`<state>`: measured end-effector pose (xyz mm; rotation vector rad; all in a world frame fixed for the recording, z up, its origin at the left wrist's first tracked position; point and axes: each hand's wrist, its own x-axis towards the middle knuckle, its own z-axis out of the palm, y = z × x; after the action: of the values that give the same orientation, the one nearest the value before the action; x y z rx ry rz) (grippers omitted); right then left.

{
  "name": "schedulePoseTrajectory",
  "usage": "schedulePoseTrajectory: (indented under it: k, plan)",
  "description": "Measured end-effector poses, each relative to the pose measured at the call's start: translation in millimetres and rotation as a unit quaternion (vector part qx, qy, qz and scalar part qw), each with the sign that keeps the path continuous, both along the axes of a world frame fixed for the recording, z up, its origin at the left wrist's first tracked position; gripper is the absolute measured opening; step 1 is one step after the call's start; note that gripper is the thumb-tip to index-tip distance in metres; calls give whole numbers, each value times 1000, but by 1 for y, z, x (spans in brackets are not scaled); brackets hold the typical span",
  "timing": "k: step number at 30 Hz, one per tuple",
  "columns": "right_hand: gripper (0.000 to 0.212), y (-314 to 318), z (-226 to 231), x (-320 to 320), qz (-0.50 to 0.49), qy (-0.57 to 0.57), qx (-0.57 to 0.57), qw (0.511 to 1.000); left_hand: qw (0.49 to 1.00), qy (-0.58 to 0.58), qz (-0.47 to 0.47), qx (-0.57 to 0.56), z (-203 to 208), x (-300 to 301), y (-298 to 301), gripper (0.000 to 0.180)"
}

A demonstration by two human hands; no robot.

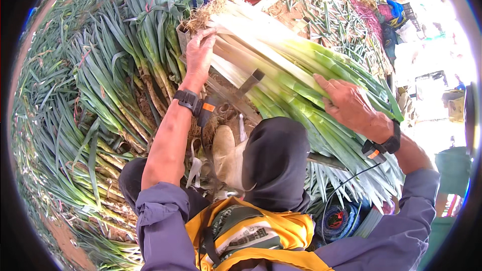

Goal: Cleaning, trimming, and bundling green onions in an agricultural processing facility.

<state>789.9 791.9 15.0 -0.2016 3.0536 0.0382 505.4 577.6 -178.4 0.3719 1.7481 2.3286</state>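
Observation:
Long leeks with white stalks and green leaves (286, 90) lie in a thick pile across a low rack in front of me, root ends at the upper left. My left hand (200, 55) is closed in a pinch at the root end of one leek (266, 59) on top of the pile. Farther right along the same stalk, my right hand (351, 104) has its fingers and thumb on either side of where the white turns green. Part of its grip is hidden under the palm.
Untrimmed leeks (115, 95) with brownish stalks fill the floor to my left. A metal upright (249, 82) rises beside the pile near my knee (278, 143). Loose leaves (331, 25) litter the ground beyond, and a green bin (452, 170) stands at the right.

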Motion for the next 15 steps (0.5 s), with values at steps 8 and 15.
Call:
schedulePoseTrajectory:
  k: [8, 15]
  plan:
    - [56, -3, 23, -22, 97, 16, 117, 988, 953, 215, 79, -197, 2, 16, 2, 40]
    - [47, 10, -9, -13, 84, 17, 100, 991, 949, 234, 124, -171, 1, 33, 8, 32]
